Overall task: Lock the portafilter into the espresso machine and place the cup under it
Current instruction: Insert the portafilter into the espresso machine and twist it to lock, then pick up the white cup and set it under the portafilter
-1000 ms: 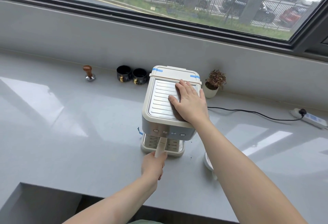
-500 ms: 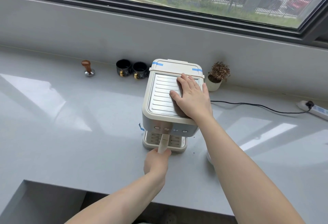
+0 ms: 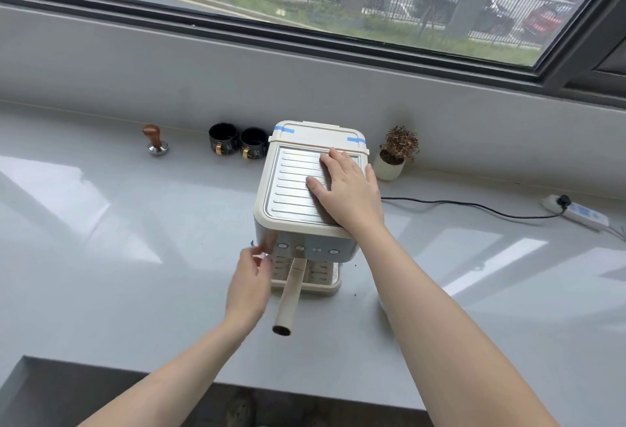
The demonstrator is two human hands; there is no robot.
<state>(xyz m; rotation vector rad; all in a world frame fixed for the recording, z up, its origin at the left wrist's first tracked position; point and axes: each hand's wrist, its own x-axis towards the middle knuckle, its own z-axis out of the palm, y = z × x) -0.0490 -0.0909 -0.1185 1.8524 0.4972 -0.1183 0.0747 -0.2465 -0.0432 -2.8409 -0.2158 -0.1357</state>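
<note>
I judge the portafilter (image 3: 290, 294) locked in: my left hand (image 3: 250, 286) hangs loosely open, empty, my right hand (image 3: 349, 191) lies flat atop the espresso machine (image 3: 298, 189), and the cups (image 3: 254, 148) at 11 o'clock wait.

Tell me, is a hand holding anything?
No. The left hand is open beside the handle, not touching it. The right hand lies flat on the machine.

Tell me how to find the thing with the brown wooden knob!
Start at the cream espresso machine on the grey counter under the window. Look left past the two black cups by the wall. The tamper stands alone beyond them: a round brown wooden knob on a shiny metal base.
</note>
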